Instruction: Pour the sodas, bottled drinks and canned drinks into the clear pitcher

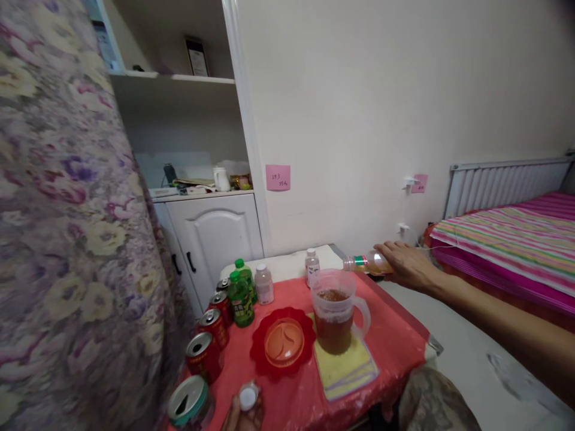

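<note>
Bottle (pixel 366 262) grasped near-level by right hand (pixel 404 263), mouth toward pitcher (pixel 332 329).
Left hand (pixel 245 416) grips white cap (pixel 248 396); cloth (pixel 344 374) under pitcher, likely for drips.

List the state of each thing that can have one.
Pitcher: lidless, partly filled
Bottle: nearly level, uncapped, in right hand
White cap: in left hand
Green bottles: upright, capped
Pale bottles: upright, capped
Cans: upright, nearest two opened
Red dish: upright
Cloth: flat
Cabinet doors: shut

Pink note (pixel 278 178) on wall (pixel 341 120): handwritten "3" above "55", rest unclear. Smaller pink note (pixel 419 184), held bottle's label (pixel 360 261): unreadable.
</note>
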### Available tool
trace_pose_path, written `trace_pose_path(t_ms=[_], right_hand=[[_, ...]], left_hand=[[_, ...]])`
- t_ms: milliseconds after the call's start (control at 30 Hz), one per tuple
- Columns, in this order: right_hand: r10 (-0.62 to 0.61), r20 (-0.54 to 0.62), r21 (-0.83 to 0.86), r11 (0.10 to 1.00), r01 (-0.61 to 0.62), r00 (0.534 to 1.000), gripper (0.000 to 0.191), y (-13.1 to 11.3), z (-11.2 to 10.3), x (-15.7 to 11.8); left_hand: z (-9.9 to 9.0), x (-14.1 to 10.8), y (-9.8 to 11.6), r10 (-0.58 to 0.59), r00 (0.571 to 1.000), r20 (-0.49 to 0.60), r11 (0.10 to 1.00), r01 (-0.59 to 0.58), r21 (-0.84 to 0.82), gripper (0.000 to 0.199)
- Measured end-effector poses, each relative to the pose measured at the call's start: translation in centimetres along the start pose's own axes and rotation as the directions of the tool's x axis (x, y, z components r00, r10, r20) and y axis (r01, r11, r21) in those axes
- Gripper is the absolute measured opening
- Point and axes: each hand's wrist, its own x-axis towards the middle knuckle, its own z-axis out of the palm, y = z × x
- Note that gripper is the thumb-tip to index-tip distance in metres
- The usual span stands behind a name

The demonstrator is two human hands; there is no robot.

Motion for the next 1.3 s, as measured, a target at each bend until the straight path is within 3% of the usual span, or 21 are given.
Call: trace_pose_path(t_ms=[233,433,800,1300], right_hand=[[-0.025,-0.005,-0.026,0.999,0.025,1.0,0.055,-0.1,0.3,0.3],[-0.038,-0.002,-0.045,0.998,0.038,0.999,0.054,-0.5,0.3,0.5],[-0.036,0.001,-0.102,0.994,0.035,0.999,0.054,-0.4,-0.4,0.7],[-0.035,-0.027,-0.162,0.986,0.03,0.999,0.055,1.0,-1.0,0.4]], left_hand=[[0.4,-0.8,-0.3,0.054,0.999,0.006,0.998,-0.054,0.012,0.041],[1.6,-1.4,-0.5,0.065,0.996,-0.055,0.998,-0.064,0.011,0.035],[2.1,-1.7,-0.6,0.11,0.994,-0.012,0.993,-0.11,0.038,0.021],[2.8,-2.0,-0.4,0.091,0.995,-0.034,0.996,-0.091,0.011,0.033]])
